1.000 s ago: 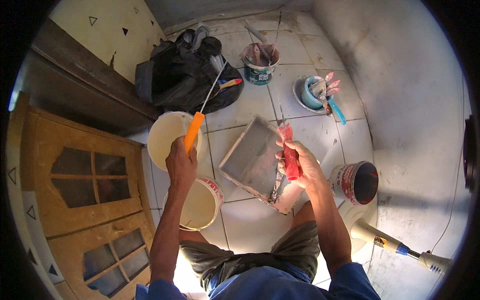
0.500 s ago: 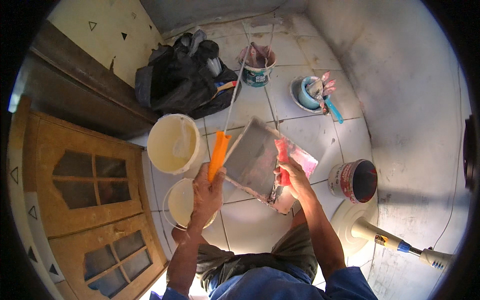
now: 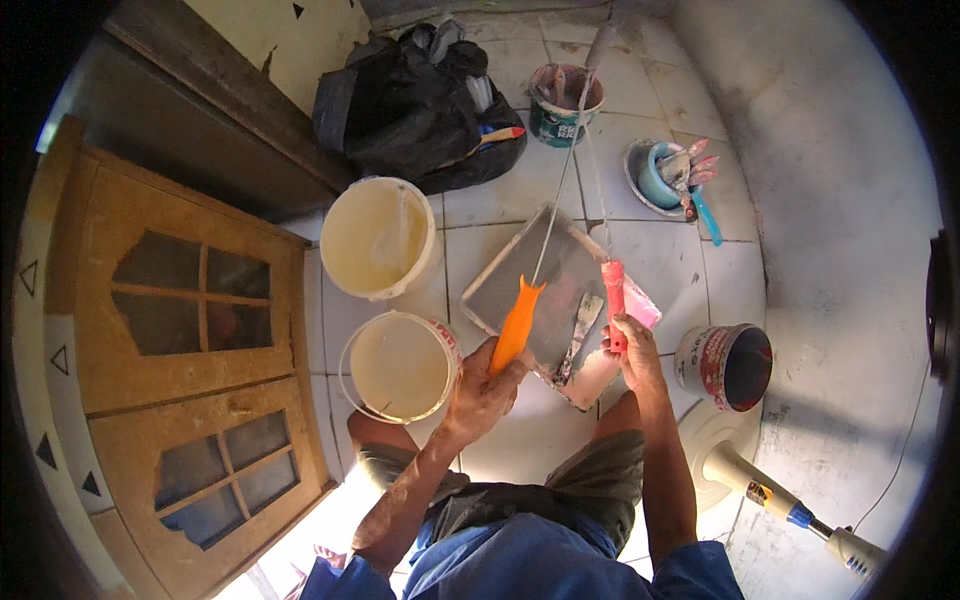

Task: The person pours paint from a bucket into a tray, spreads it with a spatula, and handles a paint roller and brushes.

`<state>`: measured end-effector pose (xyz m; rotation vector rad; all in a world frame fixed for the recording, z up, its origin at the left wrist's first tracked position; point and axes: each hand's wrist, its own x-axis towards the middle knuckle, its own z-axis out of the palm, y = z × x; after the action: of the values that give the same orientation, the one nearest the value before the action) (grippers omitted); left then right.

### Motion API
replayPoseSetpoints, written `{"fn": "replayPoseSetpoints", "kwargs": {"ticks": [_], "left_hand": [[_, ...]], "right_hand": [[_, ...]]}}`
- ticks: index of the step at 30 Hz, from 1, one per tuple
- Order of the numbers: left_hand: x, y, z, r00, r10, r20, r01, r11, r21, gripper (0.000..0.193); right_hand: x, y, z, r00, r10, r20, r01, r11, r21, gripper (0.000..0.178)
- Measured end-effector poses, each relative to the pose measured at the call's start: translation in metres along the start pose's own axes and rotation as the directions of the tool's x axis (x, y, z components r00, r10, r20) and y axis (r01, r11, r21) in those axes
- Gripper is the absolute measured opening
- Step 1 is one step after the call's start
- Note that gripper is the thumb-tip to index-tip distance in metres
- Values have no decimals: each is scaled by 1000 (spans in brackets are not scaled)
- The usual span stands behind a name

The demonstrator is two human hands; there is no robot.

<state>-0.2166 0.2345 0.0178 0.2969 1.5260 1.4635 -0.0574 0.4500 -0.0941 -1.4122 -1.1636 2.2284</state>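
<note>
My left hand is closed around the orange handle of a paint roller, whose thin metal rod runs up and away. At the far end of the rods a greyish roller sleeve shows near the back wall. In my right hand is the red handle of a second paint roller; its far end is hard to make out. Both handles are held above a paint tray smeared grey and pink. A paint-crusted scraper lies in the tray, between the two handles.
Left of the tray stand two pale buckets, a far one and a near one. A black bag, a green bucket and a blue dipper sit farther back. At right are a dark-filled bucket and a cream pole.
My left hand has moved right with the orange-handled roller, which now leans toward the other roller. The scraper in the tray now shows more fully. The whole view has shifted.
</note>
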Motion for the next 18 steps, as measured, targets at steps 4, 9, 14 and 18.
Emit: {"fn": "replayPoseSetpoints", "kwargs": {"ticks": [4, 9, 14, 18], "left_hand": [[-19, -6, -7, 995, -96, 40, 98, 995, -32, 21], [-22, -13, -16, 951, -214, 222, 278, 907, -318, 22], [-12, -11, -6, 902, -202, 381, 371, 813, -448, 24], [-6, -13, 1, 843, -137, 520, 440, 733, -519, 27]], "right_hand": [[11, 27, -8, 996, -90, -9, 88, 986, -139, 37], [37, 41, -34, 731, -682, -10, 476, 521, -709, 30], [37, -23, -73, 694, -720, 10, 423, 396, -815, 24], [38, -63, -85, 934, -327, 143, 341, 701, -627, 25]]}}
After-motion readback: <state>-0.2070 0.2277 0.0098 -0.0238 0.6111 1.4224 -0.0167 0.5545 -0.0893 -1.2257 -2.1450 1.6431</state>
